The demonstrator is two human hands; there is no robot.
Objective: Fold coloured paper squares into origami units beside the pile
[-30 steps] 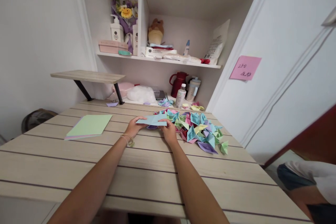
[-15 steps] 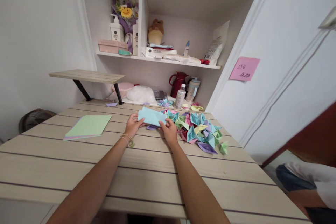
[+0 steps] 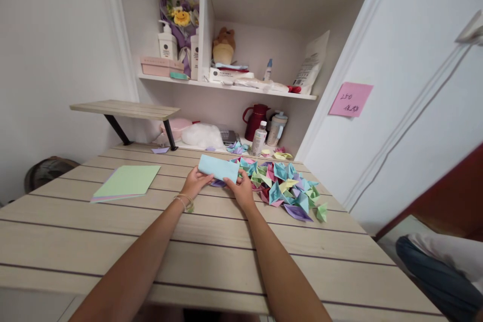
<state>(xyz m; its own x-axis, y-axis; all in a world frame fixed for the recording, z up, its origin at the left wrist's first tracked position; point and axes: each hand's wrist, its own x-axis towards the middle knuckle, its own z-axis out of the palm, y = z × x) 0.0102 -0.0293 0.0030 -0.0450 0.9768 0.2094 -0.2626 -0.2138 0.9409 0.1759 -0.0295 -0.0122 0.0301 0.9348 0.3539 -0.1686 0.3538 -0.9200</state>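
A light blue sheet of paper [image 3: 219, 167], folded into a long strip, stands tilted up off the wooden table [image 3: 211, 241]. My left hand [image 3: 195, 181] pinches its left end and my right hand [image 3: 242, 190] pinches its right end. Just right of my right hand lies a pile of several folded paper pieces [image 3: 287, 186] in blue, green, pink, purple and yellow. A stack of flat square sheets [image 3: 127, 181], green on top, lies to the left of my left hand.
At the table's back stand a red kettle [image 3: 257, 119], a small bottle [image 3: 259, 138], a jug [image 3: 277, 128] and a raised wooden shelf [image 3: 126, 109]. A pink sticky note [image 3: 350, 99] hangs on the right wall. Another person's legs [image 3: 441, 271] show at the lower right.
The blue paper lay flat and edge-on between my hands; both hands have now tipped it up so its face shows. The person at the right shifted slightly.
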